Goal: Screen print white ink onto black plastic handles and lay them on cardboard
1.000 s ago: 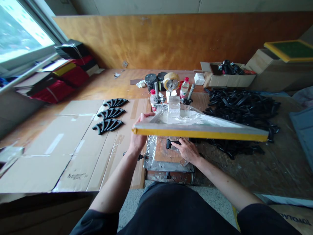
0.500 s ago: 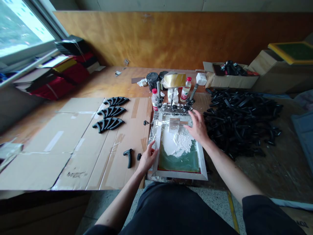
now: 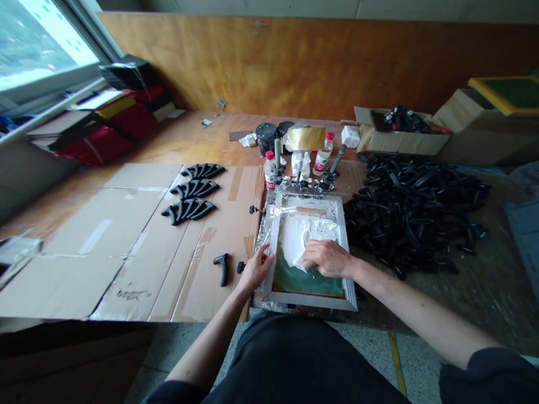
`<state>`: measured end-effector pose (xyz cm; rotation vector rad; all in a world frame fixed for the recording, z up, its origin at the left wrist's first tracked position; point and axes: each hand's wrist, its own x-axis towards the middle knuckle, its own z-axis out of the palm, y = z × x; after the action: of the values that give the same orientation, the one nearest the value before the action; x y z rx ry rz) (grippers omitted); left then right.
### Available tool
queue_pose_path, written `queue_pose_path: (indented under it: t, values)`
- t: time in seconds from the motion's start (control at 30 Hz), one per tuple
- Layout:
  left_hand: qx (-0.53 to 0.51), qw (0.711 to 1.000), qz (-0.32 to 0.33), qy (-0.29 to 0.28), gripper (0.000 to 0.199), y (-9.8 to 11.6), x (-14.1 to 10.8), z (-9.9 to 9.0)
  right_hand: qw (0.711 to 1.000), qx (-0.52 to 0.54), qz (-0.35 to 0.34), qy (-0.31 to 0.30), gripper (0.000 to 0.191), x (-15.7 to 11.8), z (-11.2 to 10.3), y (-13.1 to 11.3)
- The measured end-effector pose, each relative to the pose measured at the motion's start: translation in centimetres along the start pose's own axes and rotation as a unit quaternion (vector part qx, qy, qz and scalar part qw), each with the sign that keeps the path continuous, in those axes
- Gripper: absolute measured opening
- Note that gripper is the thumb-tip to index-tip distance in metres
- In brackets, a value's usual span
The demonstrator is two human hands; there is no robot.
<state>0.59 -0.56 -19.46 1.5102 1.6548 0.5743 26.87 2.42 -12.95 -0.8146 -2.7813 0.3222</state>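
A: What did your right hand point(image 3: 329, 258) have?

B: It was closed around a small, pale brown tool point(image 3: 309, 266), mostly hidden, at the near edge of the thick white paste point(image 3: 292, 237). Your left hand point(image 3: 256, 269) was half open, its fingertips at the left side of the silver metal frame with green mesh point(image 3: 311, 300).

A: Where was the frame, and how would it feel?

B: Right in front of you, low over the brown wooden tabletop point(image 3: 197, 140). I'd guess it was stiff, but the mesh was thin, so the rim was best to hold. The tool seemed light; paste could make it slippery, so its dry top was safest.

A: Which way did they point?

B: The frame's long way ran from your tummy toward the dark metal clamps point(image 3: 329, 178). You couldn't tell the tool's.
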Motion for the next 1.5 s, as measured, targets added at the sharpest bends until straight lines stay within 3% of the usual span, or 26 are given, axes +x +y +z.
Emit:
queue_pose_path:
  t: [0.1,0.2,0.3,0.37,0.47,0.57,0.67,0.73,0.8,0.83,0.87,0.93,1.0,1.03,1.1,1.17,1.23,1.3,1.4,1.43,1.5]
  values:
    - [-0.003,1.000,0.002,-0.004,0.056,0.3,-0.1,-0.3,0.997,-0.010,0.056,0.050,0.012,0.7,0.3,0.1]
    - [-0.016,1.000,0.001,-0.006,0.056,0.6,-0.2,-0.4,0.993,-0.041,0.043,0.103,0.019,0.1,1.7,-0.5]
    - [-0.029,1.000,-0.004,-0.005,0.056,0.7,-0.2,-0.5,0.995,-0.020,0.018,0.095,0.016,-0.7,2.4,-1.0]
    - [-0.043,0.999,-0.003,-0.015,0.058,1.0,-0.2,-0.8,0.994,0.009,0.039,0.100,0.010,0.1,1.7,-0.6]
    - [-0.097,0.994,0.002,-0.048,0.064,2.3,-0.6,-2.0,0.982,0.024,0.106,0.151,0.029,3.4,-0.7,1.3]
    - [-0.174,0.982,0.000,-0.067,0.065,5.0,-1.4,-4.0,0.966,0.008,0.177,0.186,0.050,5.4,-4.6,4.2]
    - [-0.243,0.969,0.010,-0.041,0.055,8.6,-1.7,-5.8,0.927,0.026,0.251,0.279,0.043,3.0,-8.4,8.0]
    - [-0.292,0.956,0.040,-0.008,0.054,11.1,-1.3,-6.6,0.861,0.068,0.329,0.382,0.036,-0.5,-9.4,10.5]
    - [-0.336,0.936,0.097,0.030,0.049,13.3,-0.4,-7.1,0.792,0.088,0.431,0.424,0.034,-3.8,-8.4,12.0]
    - [-0.357,0.924,0.126,0.042,0.044,14.3,0.2,-7.3,0.773,0.092,0.467,0.419,0.032,-4.9,-7.1,12.1]
    - [-0.377,0.913,0.149,0.047,0.039,15.2,0.8,-7.3,0.778,0.101,0.478,0.396,0.029,-5.6,-5.3,11.8]
    - [-0.412,0.894,0.167,0.054,0.035,16.2,1.6,-7.0,0.813,0.126,0.455,0.342,0.023,-5.5,-1.1,9.8]
    - [-0.442,0.881,0.154,0.076,0.037,15.9,1.7,-5.9,0.862,0.145,0.401,0.273,0.021,-4.0,2.9,6.8]
    - [-0.451,0.878,0.135,0.089,0.038,15.3,1.4,-5.0,0.899,0.103,0.365,0.219,0.021,-3.0,4.5,5.3]
    - [-0.449,0.890,0.061,0.056,0.042,13.2,0.2,-2.6,0.928,0.032,0.348,0.128,0.017,-1.2,6.4,2.6]
    - [-0.418,0.905,-0.058,-0.062,0.048,10.9,-1.7,0.2,0.925,-0.011,0.372,0.075,0.012,0.2,6.7,0.3]
    - [-0.405,0.888,-0.148,-0.163,0.052,9.1,-3.7,2.8,0.920,-0.016,0.385,0.073,0.012,1.1,6.0,-2.0]
    - [-0.444,0.861,-0.171,-0.179,0.050,8.0,-5.1,4.3,0.937,0.010,0.335,0.094,0.011,1.4,5.1,-4.1]
    - [-0.481,0.855,-0.172,-0.092,0.044,6.2,-5.4,3.1,0.958,0.103,0.242,0.113,0.008,0.3,4.1,-5.0]
    - [-0.462,0.868,-0.175,-0.049,0.043,5.1,-5.1,1.9,0.951,0.125,0.257,0.117,0.005,-0.8,3.9,-4.4]
    - [-0.382,0.908,-0.168,0.034,0.043,2.0,-4.3,-1.3,0.915,0.122,0.371,0.098,0.006,-4.0,3.9,-1.8]
